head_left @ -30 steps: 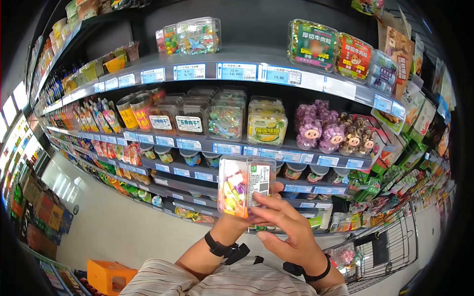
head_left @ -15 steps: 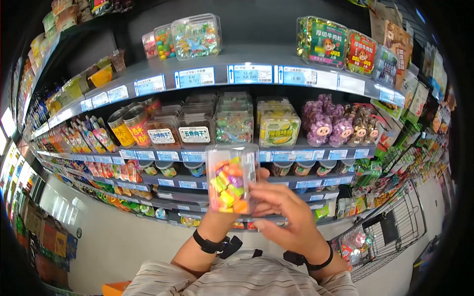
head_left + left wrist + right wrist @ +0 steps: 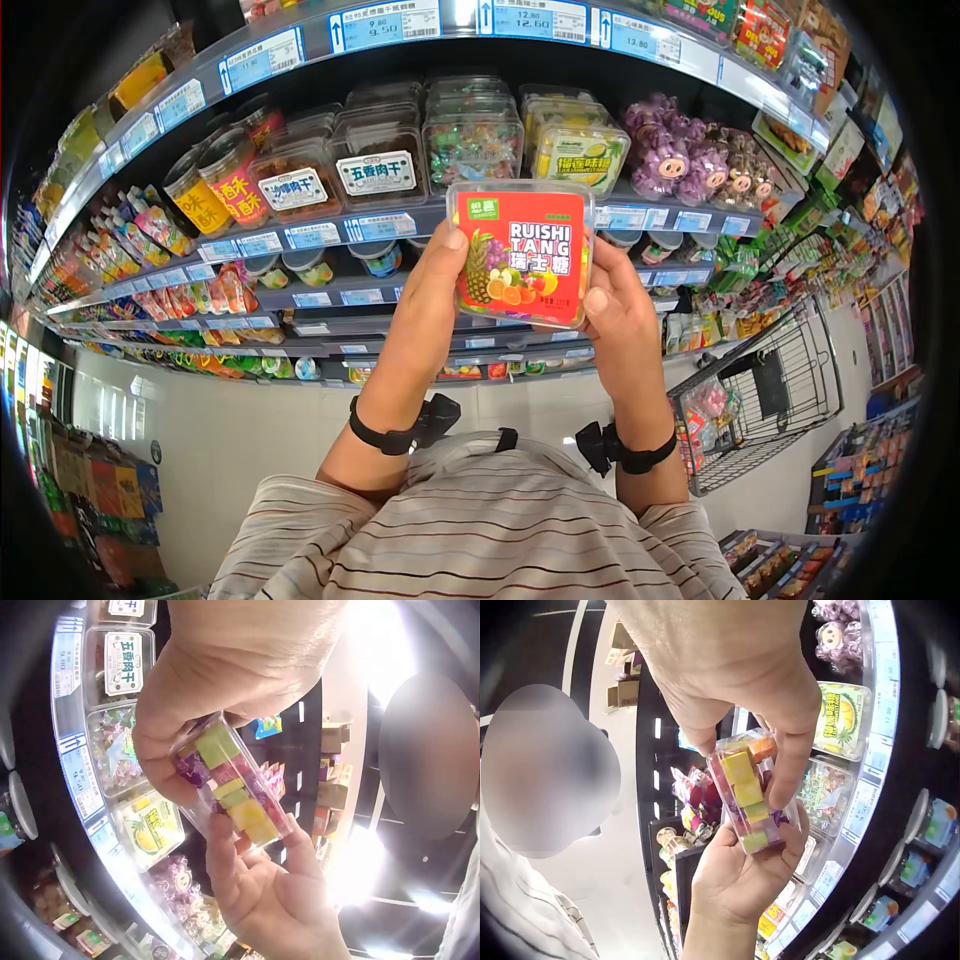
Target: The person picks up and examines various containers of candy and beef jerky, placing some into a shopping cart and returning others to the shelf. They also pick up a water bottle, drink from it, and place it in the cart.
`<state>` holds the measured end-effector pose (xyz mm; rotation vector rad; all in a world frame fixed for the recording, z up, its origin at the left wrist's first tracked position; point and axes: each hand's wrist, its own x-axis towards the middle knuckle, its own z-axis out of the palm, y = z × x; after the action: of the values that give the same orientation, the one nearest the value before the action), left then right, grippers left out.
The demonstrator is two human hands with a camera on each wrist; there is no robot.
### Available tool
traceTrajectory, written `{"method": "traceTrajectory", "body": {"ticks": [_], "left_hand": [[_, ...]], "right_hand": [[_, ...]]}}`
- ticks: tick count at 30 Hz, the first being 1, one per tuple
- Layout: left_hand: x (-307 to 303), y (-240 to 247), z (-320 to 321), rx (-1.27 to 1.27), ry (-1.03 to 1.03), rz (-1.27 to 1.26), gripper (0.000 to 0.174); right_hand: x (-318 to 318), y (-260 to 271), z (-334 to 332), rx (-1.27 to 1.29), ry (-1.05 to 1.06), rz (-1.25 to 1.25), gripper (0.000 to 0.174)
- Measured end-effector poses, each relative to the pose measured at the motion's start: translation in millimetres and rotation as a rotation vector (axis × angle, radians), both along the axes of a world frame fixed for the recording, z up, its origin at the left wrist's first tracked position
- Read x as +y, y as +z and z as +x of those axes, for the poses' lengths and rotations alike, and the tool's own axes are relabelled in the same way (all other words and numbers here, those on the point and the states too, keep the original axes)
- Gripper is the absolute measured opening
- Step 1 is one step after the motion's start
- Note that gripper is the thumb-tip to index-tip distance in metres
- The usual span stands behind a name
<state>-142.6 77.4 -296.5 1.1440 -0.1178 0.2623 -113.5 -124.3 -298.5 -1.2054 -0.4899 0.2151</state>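
Observation:
A clear plastic candy box [image 3: 520, 255] with a red fruit label reading "RUISHI TANG" is held up in front of the shelves, label toward me. My left hand [image 3: 440, 275] grips its left side, thumb on the front upper corner. My right hand [image 3: 610, 300] grips its right side, thumb on the edge. In the left wrist view the candy box [image 3: 232, 784] shows coloured wrapped sweets, with the left hand [image 3: 165, 735] above and the right hand [image 3: 262, 892] below. In the right wrist view the candy box [image 3: 750, 799] sits between the right hand [image 3: 780, 735] and the left hand [image 3: 742, 877].
Behind the box, shop shelves [image 3: 330, 232] carry clear snack boxes [image 3: 375, 165], round tins [image 3: 225, 185], purple plush-faced packs [image 3: 680, 160] and blue price tags. A wire shopping cart [image 3: 760, 400] stands at the lower right. A white floor aisle runs off to the left.
The box has been turned from its clear candy side to its red label facing me, and lifted higher. The right hand moved from the front to the right side.

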Motion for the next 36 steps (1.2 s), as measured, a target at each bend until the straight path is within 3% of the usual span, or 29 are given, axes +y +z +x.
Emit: {"method": "traceTrajectory", "body": {"ticks": [7,10,13,19,22,25,28,36], "left_hand": [[10.8,1.3,-5.7,0.049,-0.027,-0.004,0.050],[19.2,-5.3,-5.3,0.071,-0.048,0.052,0.067],[23.4,-0.6,-7.9,0.069,-0.074,0.090,0.068],[30.4,0.9,-10.2,0.070,-0.091,0.091,0.068],[30.5,5.5,-13.6,0.066,-0.065,0.043,0.051],[35.0,6.0,-14.3,0.062,-0.067,0.062,0.052],[41.6,2.2,-12.2,0.073,-0.078,0.098,0.068],[45.9,0.5,-13.1,0.032,-0.017,0.131,0.058]], "right_hand": [[11.2,-2.6,-3.0,0.075,-0.005,0.049,0.076],[14.8,-5.6,-3.2,0.078,-0.011,0.058,0.076],[20.3,-4.7,-6.1,0.083,-0.028,0.067,0.077],[26.2,-8.9,-6.7,0.098,-0.020,0.080,0.077],[29.9,-12.8,-4.4,0.103,-0.016,0.100,0.077],[33.4,-11.9,-4.2,0.112,-0.004,0.114,0.077],[38.1,-10.9,-3.8,0.120,-0.008,0.124,0.077],[37.4,-19.2,0.6,0.128,0.002,0.145,0.071]]}}
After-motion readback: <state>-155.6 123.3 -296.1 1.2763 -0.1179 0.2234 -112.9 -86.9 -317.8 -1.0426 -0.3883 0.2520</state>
